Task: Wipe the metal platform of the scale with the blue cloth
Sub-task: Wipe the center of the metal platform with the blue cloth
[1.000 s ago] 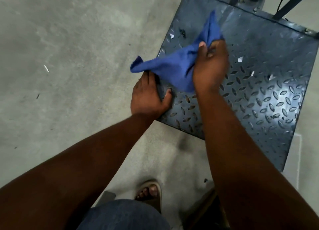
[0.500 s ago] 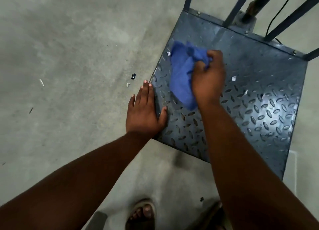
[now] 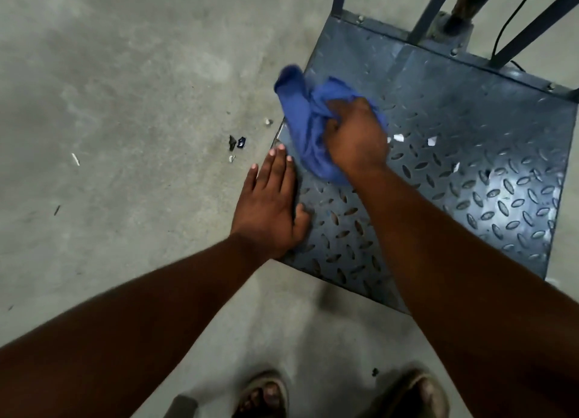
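The scale's metal platform [image 3: 454,173] is a dark blue-grey diamond-tread plate lying on the floor at the right. My right hand [image 3: 355,135] is closed on a bunched blue cloth [image 3: 302,120] and presses it onto the platform near its left edge. The cloth's upper end reaches past that edge. My left hand [image 3: 269,204] lies flat with fingers straight on the platform's left rim, partly on the floor, holding nothing. A few white scraps [image 3: 398,137] lie on the plate just right of my right hand.
Grey concrete floor [image 3: 125,104] surrounds the scale. Small dark and white bits of debris [image 3: 237,143] lie on the floor left of the platform. Dark metal uprights [image 3: 429,10] and a black cable [image 3: 501,32] rise at the platform's far edge. My sandalled feet [image 3: 266,392] show at the bottom.
My right hand has swept the cloth left and toward the platform's left edge. Debris has landed on the floor beside the plate. My left hand has flattened along the rim.
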A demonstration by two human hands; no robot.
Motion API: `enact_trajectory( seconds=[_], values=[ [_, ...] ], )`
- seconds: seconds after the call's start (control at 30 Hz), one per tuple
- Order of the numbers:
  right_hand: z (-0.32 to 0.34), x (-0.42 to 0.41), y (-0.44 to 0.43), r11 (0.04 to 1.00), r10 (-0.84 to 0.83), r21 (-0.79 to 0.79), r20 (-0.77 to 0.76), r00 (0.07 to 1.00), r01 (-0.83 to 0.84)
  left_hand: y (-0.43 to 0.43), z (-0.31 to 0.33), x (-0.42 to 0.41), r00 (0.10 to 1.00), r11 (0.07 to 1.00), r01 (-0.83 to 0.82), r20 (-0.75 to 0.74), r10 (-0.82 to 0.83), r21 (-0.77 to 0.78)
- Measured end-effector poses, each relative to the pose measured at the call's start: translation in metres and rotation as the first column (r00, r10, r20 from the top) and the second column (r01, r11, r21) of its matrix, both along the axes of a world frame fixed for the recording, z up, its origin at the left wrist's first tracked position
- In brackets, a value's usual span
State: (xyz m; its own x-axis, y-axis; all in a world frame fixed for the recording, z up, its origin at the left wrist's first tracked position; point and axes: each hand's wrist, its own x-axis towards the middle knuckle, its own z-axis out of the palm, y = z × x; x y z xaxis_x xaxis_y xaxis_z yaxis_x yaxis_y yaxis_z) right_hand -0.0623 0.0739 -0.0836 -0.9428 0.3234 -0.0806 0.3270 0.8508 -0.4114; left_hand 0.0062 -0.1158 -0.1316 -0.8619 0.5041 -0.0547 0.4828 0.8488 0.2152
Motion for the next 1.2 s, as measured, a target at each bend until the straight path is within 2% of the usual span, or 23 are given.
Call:
enact_trajectory(
  seconds=[0.03, 0.1, 0.13, 0.17, 0.2, 0.27, 0.3, 0.33, 0.37, 0.43, 0.5, 0.57, 0.63, 0.67, 0.77, 0.87, 0.9, 0.97, 1.07, 1.13, 1.2],
  values=[
    [0.000, 0.001, -0.007, 0.993, 0.115, 0.029, 0.016, 0.993, -0.116, 0.001, 0.001, -0.004, 1.000, 1.000, 0.020, 0.015, -0.020, 0.010],
    [-0.001, -0.010, -0.021, 0.938, 0.343, -0.060, 0.005, 0.939, -0.342, 0.004, 0.001, -0.011, 0.999, 0.998, 0.044, 0.016, -0.044, 0.037],
    [0.003, -0.018, -0.023, 0.905, 0.403, -0.136, -0.024, 0.915, -0.403, 0.005, 0.001, -0.013, 0.999, 0.997, 0.049, 0.006, -0.049, 0.051],
    [0.006, -0.025, -0.022, 0.899, 0.375, -0.224, -0.053, 0.925, -0.377, 0.004, 0.001, -0.014, 0.999, 0.997, 0.053, -0.002, -0.053, 0.060],
    [0.011, -0.032, -0.017, 0.923, 0.248, -0.280, -0.086, 0.965, -0.262, 0.004, 0.001, -0.013, 0.999, 0.997, 0.052, -0.005, -0.052, 0.056],
    [0.014, -0.033, 0.004, 0.973, -0.073, -0.227, -0.130, 0.989, 0.042, 0.004, 0.002, -0.012, 0.999, 0.999, 0.041, -0.005, -0.041, 0.021],
    [0.010, -0.028, 0.011, 0.972, -0.181, -0.176, -0.122, 0.976, 0.158, 0.005, 0.003, -0.011, 0.999, 0.999, 0.040, -0.006, -0.039, 0.020],
    [0.005, -0.024, 0.010, 0.970, -0.219, -0.129, -0.070, 0.973, 0.208, 0.005, 0.004, -0.011, 0.999, 0.999, 0.037, -0.009, -0.037, 0.034],
    [0.002, -0.020, 0.003, 0.977, -0.179, -0.120, -0.004, 0.984, 0.177, 0.005, 0.005, -0.011, 0.999, 0.998, 0.033, -0.007, -0.033, 0.047],
    [-0.002, -0.016, -0.018, 0.974, 0.037, -0.227, 0.074, 0.997, -0.019, 0.005, 0.006, -0.010, 1.000, 0.996, 0.028, -0.006, -0.027, 0.079],
    [0.004, -0.008, -0.037, 0.903, 0.209, -0.386, 0.015, 0.978, -0.187, 0.006, 0.005, -0.011, 0.998, 0.993, 0.031, -0.053, -0.025, 0.116],
    [0.013, 0.007, -0.041, 0.891, 0.112, -0.428, -0.109, 0.988, -0.149, 0.006, 0.002, -0.011, 0.995, 0.985, 0.040, -0.095, -0.025, 0.169],
    [0.019, 0.041, -0.034, 0.938, -0.022, -0.345, -0.131, 0.991, -0.025, 0.006, -0.002, -0.012, 0.996, 0.981, 0.052, -0.082, -0.038, 0.184],
    [0.015, 0.061, -0.029, 0.965, 0.005, -0.261, -0.087, 0.996, -0.028, 0.005, -0.006, -0.013, 0.997, 0.983, 0.058, -0.066, -0.047, 0.174],
    [0.004, 0.125, -0.014, 0.973, 0.224, -0.081, 0.098, 0.970, -0.216, 0.006, -0.009, -0.014, 0.998, 0.985, 0.063, -0.038, -0.058, 0.163],
    [0.002, 0.177, 0.033, 0.884, 0.456, 0.021, 0.182, 0.871, -0.467, 0.004, -0.007, -0.013, 0.997, 0.983, 0.046, -0.063, -0.035, 0.176],
    [0.005, 0.191, 0.057, 0.867, 0.484, 0.004, 0.233, 0.843, -0.499, 0.004, -0.006, -0.013, 0.997, 0.984, 0.045, -0.072, -0.033, 0.170],
    [0.012, 0.219, 0.110, 0.913, 0.378, 0.044, 0.288, 0.880, -0.406, 0.005, -0.006, -0.012, 0.997, 0.986, 0.043, -0.071, -0.032, 0.159],
    [0.017, 0.251, 0.181, 0.991, -0.027, 0.134, 0.330, 0.944, -0.018, 0.007, -0.003, -0.010, 0.995, 0.989, 0.066, -0.087, -0.055, 0.132],
    [0.020, 0.247, 0.215, 0.973, -0.224, 0.109, 0.267, 0.937, 0.202, 0.007, -0.001, -0.011, 0.994, 0.990, 0.066, -0.090, -0.056, 0.123],
    [0.029, 0.229, 0.241, 0.940, -0.339, 0.078, 0.095, 0.936, 0.333, 0.008, -0.001, -0.010, 0.996, 0.993, 0.043, -0.077, -0.035, 0.110]
  ],
)
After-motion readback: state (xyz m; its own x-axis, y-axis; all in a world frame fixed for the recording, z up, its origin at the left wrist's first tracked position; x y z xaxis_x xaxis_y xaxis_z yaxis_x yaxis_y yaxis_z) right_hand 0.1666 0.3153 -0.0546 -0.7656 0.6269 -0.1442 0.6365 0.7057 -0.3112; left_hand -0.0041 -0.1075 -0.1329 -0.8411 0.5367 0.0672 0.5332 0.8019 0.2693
